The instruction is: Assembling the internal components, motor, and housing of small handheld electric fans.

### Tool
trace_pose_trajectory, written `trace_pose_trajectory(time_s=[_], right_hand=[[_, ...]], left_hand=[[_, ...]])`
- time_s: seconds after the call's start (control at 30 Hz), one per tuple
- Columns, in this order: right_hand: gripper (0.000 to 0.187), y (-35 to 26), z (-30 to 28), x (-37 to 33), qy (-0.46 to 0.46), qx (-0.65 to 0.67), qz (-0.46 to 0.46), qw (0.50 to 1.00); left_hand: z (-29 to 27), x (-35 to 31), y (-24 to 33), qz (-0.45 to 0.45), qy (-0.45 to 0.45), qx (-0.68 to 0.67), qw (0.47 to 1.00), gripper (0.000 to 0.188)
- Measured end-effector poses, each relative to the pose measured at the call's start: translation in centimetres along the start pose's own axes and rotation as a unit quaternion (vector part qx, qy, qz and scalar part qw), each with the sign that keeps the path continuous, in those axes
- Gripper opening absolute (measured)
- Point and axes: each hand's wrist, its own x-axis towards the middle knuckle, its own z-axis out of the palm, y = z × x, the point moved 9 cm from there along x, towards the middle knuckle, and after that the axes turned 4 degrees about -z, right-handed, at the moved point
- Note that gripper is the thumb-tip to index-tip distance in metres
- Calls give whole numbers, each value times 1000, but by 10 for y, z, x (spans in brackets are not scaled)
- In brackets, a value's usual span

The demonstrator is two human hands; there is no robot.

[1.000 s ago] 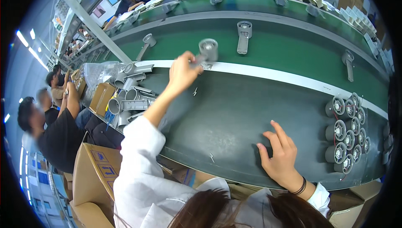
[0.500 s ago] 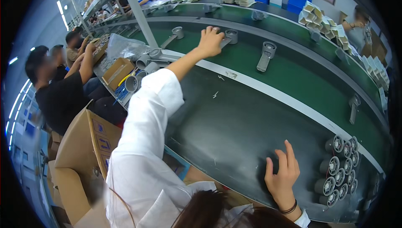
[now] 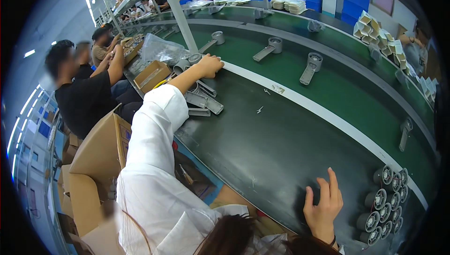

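My left hand reaches out over the white strip at the belt's near edge, fingers curled down. Whatever it may hold is hidden under the fingers. Close by it, a grey housing with a round head shows at the wrist, and grey handle-shaped shells lie below the forearm. On the green belt rests a grey housing with a round head and flat handle, with another to its right. My right hand hovers open and empty over the dark table, left of several round grey fan units.
A small open carton and clear plastic bags stand at the left. A large cardboard box is beside my left arm. Co-workers sit along the left. A metal post rises near the belt. White bits lie on the table.
My left hand has drawn back from the housing on the belt toward the pile at the left; that housing stays on the belt. My right hand is still open. The view has shifted left.
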Motion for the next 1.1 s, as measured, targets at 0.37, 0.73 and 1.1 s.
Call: trace_pose_trajectory(time_s=[0.37, 0.73, 1.1], right_hand=[[27, -1, -10, 3, 38, 36, -10, 999], [78, 51, 2, -6, 79, 502, 229, 830], [61, 76, 5, -8, 53, 549, 315, 772]], left_hand=[[-166, -35, 12, 38, 392, -198, 897, 24], [-205, -119, 202, 189, 179, -758, 598, 8], [-192, -137, 293, 309, 148, -705, 621, 34]])
